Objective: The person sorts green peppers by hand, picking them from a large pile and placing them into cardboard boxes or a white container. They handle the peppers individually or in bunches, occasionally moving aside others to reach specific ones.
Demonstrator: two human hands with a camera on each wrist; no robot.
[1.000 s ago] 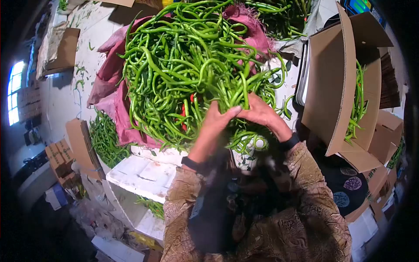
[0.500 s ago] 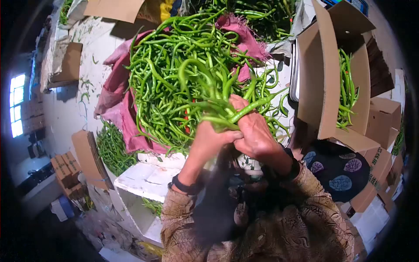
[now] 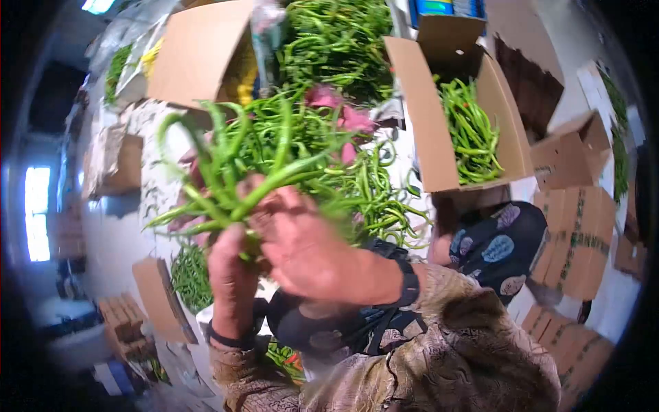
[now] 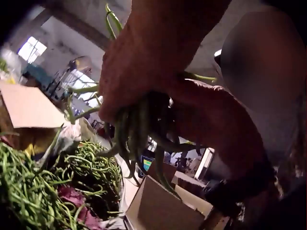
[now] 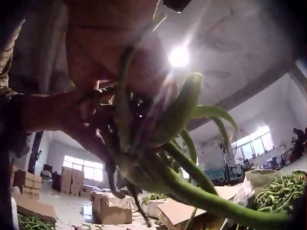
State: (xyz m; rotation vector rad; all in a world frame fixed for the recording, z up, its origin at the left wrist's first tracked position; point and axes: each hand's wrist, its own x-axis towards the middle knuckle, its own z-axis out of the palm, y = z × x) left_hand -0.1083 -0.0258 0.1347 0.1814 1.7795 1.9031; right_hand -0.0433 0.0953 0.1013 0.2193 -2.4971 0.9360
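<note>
Both of my hands grip one loose bunch of long green chili peppers (image 3: 220,172), lifted in front of my body at the left. My left hand (image 3: 233,268) holds the bunch from below at its lower end. Over its right side, my right hand (image 3: 309,250) curls its fingers, close against the left hand. The peppers' curved ends fan up and out past the fingers. In the right wrist view, thick peppers (image 5: 211,199) stick out of the grasp. Seen from the left wrist, thin pepper ends (image 4: 136,129) hang below the hands. The fingers hide the middle of the bunch.
Behind the hands lies a pepper pile (image 3: 371,189) with pink cloth (image 3: 353,118). A darker heap of peppers (image 3: 336,48) is farther back. An open cardboard box (image 3: 429,130) with peppers stands at the right. More cardboard boxes (image 3: 576,237) are beyond it; another carton (image 3: 199,51) stands back left.
My hands have drawn together and moved left with the bunch, up off the pile. The head view has turned right, bringing the open box and more cartons nearer the middle.
</note>
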